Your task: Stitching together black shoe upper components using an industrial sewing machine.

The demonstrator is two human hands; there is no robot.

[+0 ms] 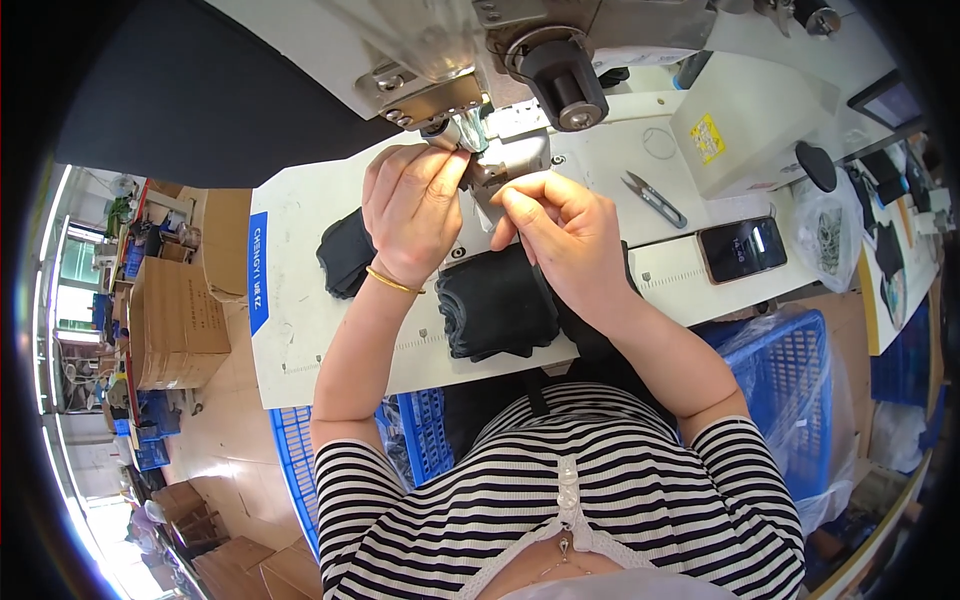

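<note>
My left hand (415, 210), with a gold bangle at the wrist, is raised to the needle area of a sewing machine (430, 100). Its fingers are pinched together by the presser parts, and what they grip is hidden. Just right of it, my right hand (565, 230) is closed in a pinch beside the machine's rounded metal arm (515, 158). Whatever lies between those fingertips is too small to name. Below the hands, a stack of folded black fabric pieces (497, 305) rests at the table's front edge. Another black fabric bundle (345, 252) lies left of my left wrist.
Thread snips (655, 200) and a dark phone (742, 249) lie on the white table (300, 340) at right. A clear bag (830, 235) hangs beyond them. Blue plastic baskets (790, 390) stand below the table, and cardboard boxes (178, 325) are on the left.
</note>
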